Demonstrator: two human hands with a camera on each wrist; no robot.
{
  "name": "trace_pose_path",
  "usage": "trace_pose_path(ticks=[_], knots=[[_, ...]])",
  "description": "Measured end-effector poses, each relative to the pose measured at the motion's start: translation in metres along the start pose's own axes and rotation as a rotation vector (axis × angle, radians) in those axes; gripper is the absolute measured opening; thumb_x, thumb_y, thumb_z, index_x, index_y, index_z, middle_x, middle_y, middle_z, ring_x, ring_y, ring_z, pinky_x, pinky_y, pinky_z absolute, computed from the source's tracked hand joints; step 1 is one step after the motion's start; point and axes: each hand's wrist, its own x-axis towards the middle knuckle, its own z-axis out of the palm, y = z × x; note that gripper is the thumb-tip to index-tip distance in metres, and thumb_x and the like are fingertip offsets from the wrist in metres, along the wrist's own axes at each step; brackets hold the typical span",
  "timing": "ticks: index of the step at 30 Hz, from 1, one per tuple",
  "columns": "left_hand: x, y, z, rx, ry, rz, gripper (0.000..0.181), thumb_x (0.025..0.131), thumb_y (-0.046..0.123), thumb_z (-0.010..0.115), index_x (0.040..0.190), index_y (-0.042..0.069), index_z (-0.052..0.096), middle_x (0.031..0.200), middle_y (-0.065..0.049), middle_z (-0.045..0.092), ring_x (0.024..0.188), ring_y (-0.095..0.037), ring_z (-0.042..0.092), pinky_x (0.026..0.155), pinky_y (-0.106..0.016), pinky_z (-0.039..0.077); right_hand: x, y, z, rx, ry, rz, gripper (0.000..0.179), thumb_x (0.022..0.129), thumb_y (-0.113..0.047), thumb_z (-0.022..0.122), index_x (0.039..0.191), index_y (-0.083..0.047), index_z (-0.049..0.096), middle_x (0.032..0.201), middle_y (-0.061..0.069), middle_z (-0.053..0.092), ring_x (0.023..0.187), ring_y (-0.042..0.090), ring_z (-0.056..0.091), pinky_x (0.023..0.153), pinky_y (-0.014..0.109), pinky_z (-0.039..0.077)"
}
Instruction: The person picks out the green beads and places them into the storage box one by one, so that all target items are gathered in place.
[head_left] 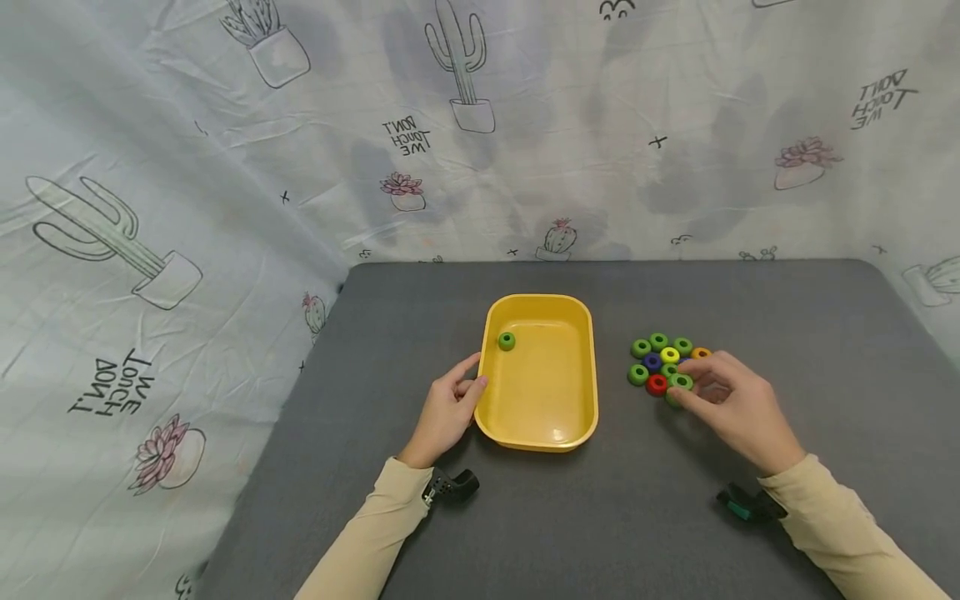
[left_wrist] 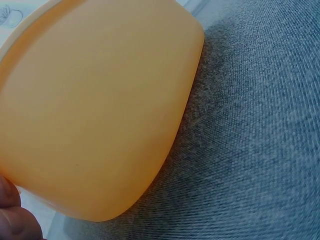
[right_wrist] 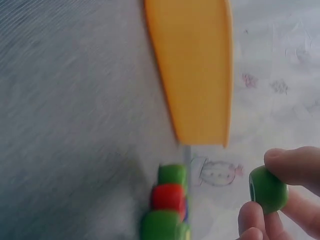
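Note:
My right hand (head_left: 738, 406) pinches a green bead (right_wrist: 269, 190) between thumb and fingers, raised above the bead cluster. That cluster holds several green beads with a red bead (head_left: 656, 384), a yellow bead (head_left: 670, 356), an orange bead (head_left: 701, 353) and blue ones such as this blue bead (head_left: 652, 362). My left hand (head_left: 446, 412) grips the left rim of a yellow tray (head_left: 536, 439), thumb at the edge. Inside the tray, near its far left corner, lies one green bead (head_left: 507, 341). The left wrist view shows mostly the tray's outer wall (left_wrist: 100, 110) and fingertips.
A grey cloth-covered table (head_left: 600, 525) lies under everything. Behind and to the left hangs a white curtain (head_left: 570, 150) printed with cacti and lettering. The tray stands left of the beads, with bare table between them.

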Motion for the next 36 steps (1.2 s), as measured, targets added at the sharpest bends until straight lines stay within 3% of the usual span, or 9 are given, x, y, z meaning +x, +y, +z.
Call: trace_pose_path(ticks=[13, 22, 36], knots=[[0.001, 0.002, 0.000, -0.003, -0.009, -0.001, 0.049, 0.107, 0.022, 0.062, 0.153, 0.010, 0.052, 0.073, -0.016, 0.064, 0.052, -0.012, 0.048, 0.051, -0.022, 0.039, 0.036, -0.035, 0.012, 0.063, -0.048, -0.080, 0.024, 0.087, -0.009, 0.086, 0.108, -0.016, 0.075, 0.099, -0.005, 0.065, 0.080, 0.001, 0.058, 0.069, 0.013, 0.050], [0.000, 0.002, 0.001, -0.007, -0.008, -0.002, 0.049, 0.107, 0.021, 0.061, 0.154, 0.010, 0.051, 0.073, -0.016, 0.064, 0.052, -0.012, 0.049, 0.052, -0.022, 0.040, 0.060, -0.047, 0.019, 0.056, -0.076, -0.070, 0.021, 0.090, -0.015, 0.084, 0.109, -0.015, 0.074, 0.099, -0.004, 0.064, 0.082, 0.004, 0.056, 0.070, 0.016, 0.052], [-0.002, 0.001, -0.001, -0.004, -0.012, 0.035, 0.050, 0.108, 0.022, 0.060, 0.155, 0.008, 0.050, 0.069, -0.015, 0.060, 0.049, -0.008, 0.045, 0.051, -0.021, 0.038, 0.094, -0.066, 0.043, 0.141, -0.094, -0.056, 0.023, 0.091, -0.015, 0.083, 0.113, -0.011, 0.075, 0.102, 0.002, 0.065, 0.083, 0.011, 0.060, 0.071, 0.019, 0.053]])
